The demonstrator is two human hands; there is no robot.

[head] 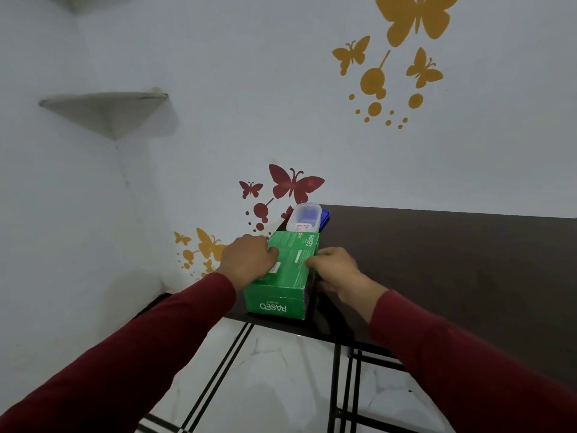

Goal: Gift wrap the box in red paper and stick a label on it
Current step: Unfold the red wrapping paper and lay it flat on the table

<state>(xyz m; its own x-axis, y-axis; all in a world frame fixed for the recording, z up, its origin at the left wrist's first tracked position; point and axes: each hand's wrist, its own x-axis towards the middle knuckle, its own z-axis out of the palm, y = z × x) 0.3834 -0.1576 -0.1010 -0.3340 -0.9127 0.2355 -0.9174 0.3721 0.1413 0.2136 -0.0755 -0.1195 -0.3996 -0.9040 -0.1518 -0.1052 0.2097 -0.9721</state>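
A green cardboard box [285, 278] printed with "PASEO" lies on the near left corner of a dark table [437, 270]. My left hand [249, 260] grips its left side, fingers curled over the top edge. My right hand [335, 270] grips its right side, thumb on the top face. Both arms wear dark red sleeves. No red paper or label is in view.
Behind the box stands a clear plastic container [304, 217] on a blue lid or tray [325, 218], close to the wall. The wall carries butterfly decals and a corner shelf [109, 110]. White tiled floor with black lines shows under the table's black legs [335, 385].
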